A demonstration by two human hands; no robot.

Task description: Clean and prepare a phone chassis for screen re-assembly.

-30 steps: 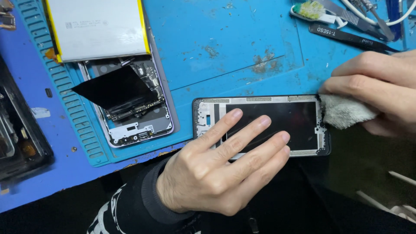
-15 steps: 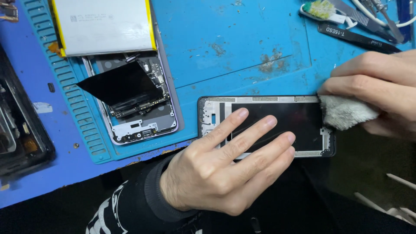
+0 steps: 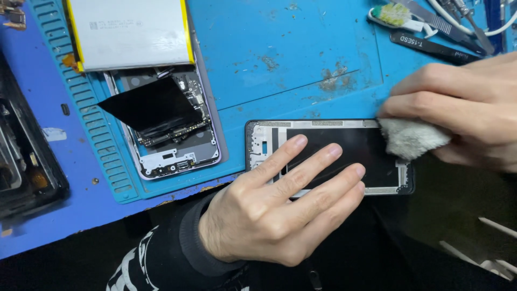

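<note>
The phone screen frame lies face down at the near edge of the blue work mat, partly overhanging it. The left hand is spread flat, four fingers pinning the frame's dark back. The right hand pinches a small white cloth wad against the frame's right end. I'd judge the wiping to be under way: the black panel looks mostly clean, though the pale border strips may need more. Toward the mat's left edge, the opened phone body sits with its circuit board bared and a black flap lifted; the battery lies above it, nothing refitted.
</note>
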